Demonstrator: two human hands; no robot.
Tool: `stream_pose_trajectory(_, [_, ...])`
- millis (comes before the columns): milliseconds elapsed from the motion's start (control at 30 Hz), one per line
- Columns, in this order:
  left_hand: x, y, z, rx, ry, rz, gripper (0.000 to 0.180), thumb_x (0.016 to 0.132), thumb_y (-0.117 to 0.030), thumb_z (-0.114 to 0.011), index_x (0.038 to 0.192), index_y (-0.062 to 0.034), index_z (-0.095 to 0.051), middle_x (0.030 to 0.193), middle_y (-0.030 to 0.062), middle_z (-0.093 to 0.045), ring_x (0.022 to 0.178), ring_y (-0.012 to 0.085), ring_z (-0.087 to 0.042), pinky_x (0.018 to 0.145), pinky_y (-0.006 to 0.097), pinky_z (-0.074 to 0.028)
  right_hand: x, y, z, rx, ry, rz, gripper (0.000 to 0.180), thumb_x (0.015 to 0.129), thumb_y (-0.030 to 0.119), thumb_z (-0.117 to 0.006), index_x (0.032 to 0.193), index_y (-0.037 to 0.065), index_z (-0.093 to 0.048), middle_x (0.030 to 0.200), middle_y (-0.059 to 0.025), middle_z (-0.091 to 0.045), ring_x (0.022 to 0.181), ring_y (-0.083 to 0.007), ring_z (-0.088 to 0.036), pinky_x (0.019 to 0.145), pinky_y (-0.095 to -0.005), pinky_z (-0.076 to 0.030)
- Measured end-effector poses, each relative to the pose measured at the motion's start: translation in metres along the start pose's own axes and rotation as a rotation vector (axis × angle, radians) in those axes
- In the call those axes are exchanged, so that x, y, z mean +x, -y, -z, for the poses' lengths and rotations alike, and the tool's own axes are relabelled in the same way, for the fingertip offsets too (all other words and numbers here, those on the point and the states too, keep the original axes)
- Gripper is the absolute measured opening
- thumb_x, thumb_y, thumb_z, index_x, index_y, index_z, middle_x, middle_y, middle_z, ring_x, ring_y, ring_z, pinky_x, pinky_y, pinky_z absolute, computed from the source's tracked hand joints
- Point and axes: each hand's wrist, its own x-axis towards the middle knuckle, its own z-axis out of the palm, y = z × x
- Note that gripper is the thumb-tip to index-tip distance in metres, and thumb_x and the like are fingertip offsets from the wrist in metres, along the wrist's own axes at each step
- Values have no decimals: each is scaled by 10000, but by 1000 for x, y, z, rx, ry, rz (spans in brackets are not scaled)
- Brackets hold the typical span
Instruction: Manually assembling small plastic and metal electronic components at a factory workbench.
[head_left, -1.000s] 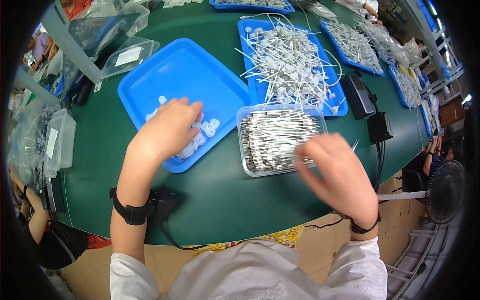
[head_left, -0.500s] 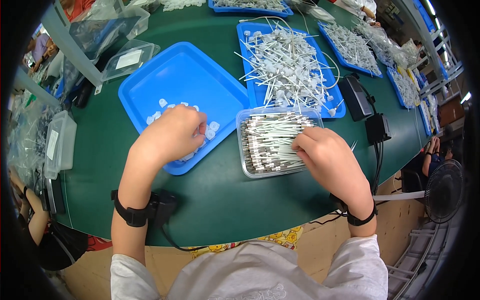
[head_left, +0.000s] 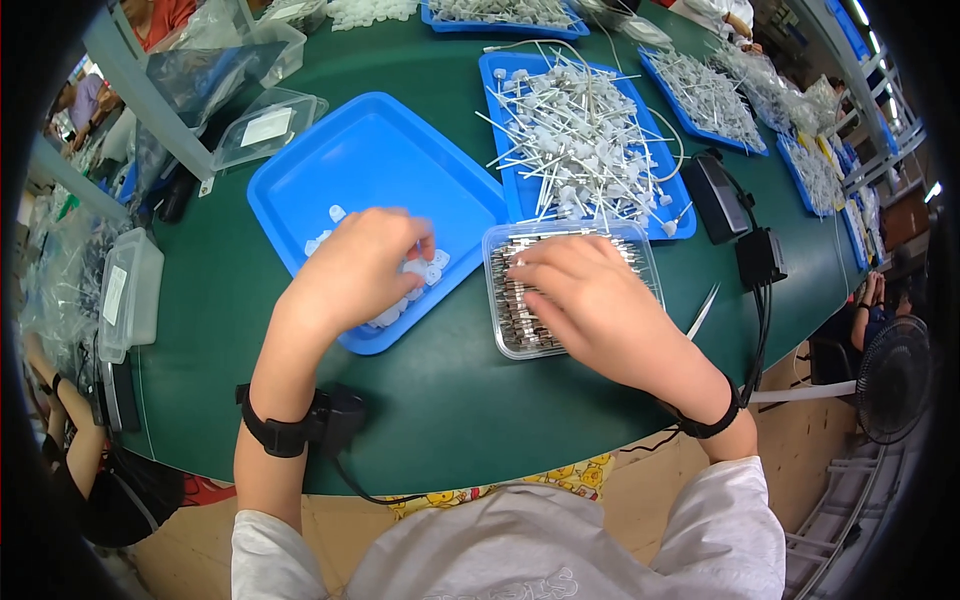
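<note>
Over the near part of a blue tray [head_left: 375, 150], my left hand [head_left: 360, 265] is bent, its fingertips blurred; whether it holds anything cannot be made out. Small translucent white plastic caps [head_left: 433, 272] lie around and below it in the tray. My right hand [head_left: 590, 300] reaches across a clear plastic box [head_left: 520, 352], fingers stretched and slightly apart, touching or just above the contents. Thin rods with metal ends [head_left: 515, 315] fill that box in a layered pile; the hand hides many of them.
Behind the box, a blue tray [head_left: 510, 185] holds a heap of white-capped rods [head_left: 580, 140]. Metal tweezers [head_left: 704, 310] lie right of the box. Black adapters [head_left: 760, 258] with cables stand farther right. Clear containers [head_left: 135, 290] and a grey post [head_left: 150, 95] are at left.
My right hand has moved left across the box, its fingers spreading from a pinch and uncovering the tweezers. My left hand stays over the caps, its fingertips moving.
</note>
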Motion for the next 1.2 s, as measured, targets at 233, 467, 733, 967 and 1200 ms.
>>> stream_pose_trajectory(233, [18, -22, -3, -875, -186, 47, 209, 808, -108, -575, 1003, -34, -555, 888, 56, -572, 755, 121, -546, 711, 256, -451, 7, 0, 19, 282, -443, -77, 224, 697, -101, -535, 877, 10, -609, 874, -87, -609, 822, -213, -567, 720, -306, -432])
stream_pose_trajectory(467, [30, -22, -25, -1854, 44, 40, 195, 831, -67, -536, 1008, 15, -533, 937, 74, -549, 862, 130, -530, 795, 243, -444, 21, 12, 20, 1224, -465, -378, 189, 770, -4, -617, 959, -6, -616, 900, -69, -607, 821, -123, -556, 743, -247, -437])
stream_pose_trajectory(733, [34, -16, -45, -1954, 163, -118, 231, 818, -62, -553, 1029, -19, -469, 945, 67, -537, 865, 127, -523, 796, 240, -429, 17, -13, 0, 888, -495, -161, 204, 763, -10, -617, 967, -18, -626, 886, -78, -614, 797, -139, -565, 720, -244, -442])
stream_pose_trajectory(967, [35, -15, -49, -1963, 131, -194, 251, 828, -57, -558, 1058, -30, -462, 975, 72, -540, 897, 137, -535, 807, 235, -448, 14, -18, -8, 613, -548, -93, 192, 730, -17, -619, 920, -3, -636, 850, -111, -632, 770, -177, -594, 672, -267, -459])
stream_pose_trajectory(1200, [37, -12, -53, -1969, 112, -229, 306, 834, -52, -555, 1121, -15, -458, 1094, 93, -534, 951, 153, -554, 879, 261, -449, 14, -19, -9, 400, -514, 45, 211, 694, -54, -620, 900, -11, -629, 855, -108, -606, 761, -198, -595, 663, -279, -468])
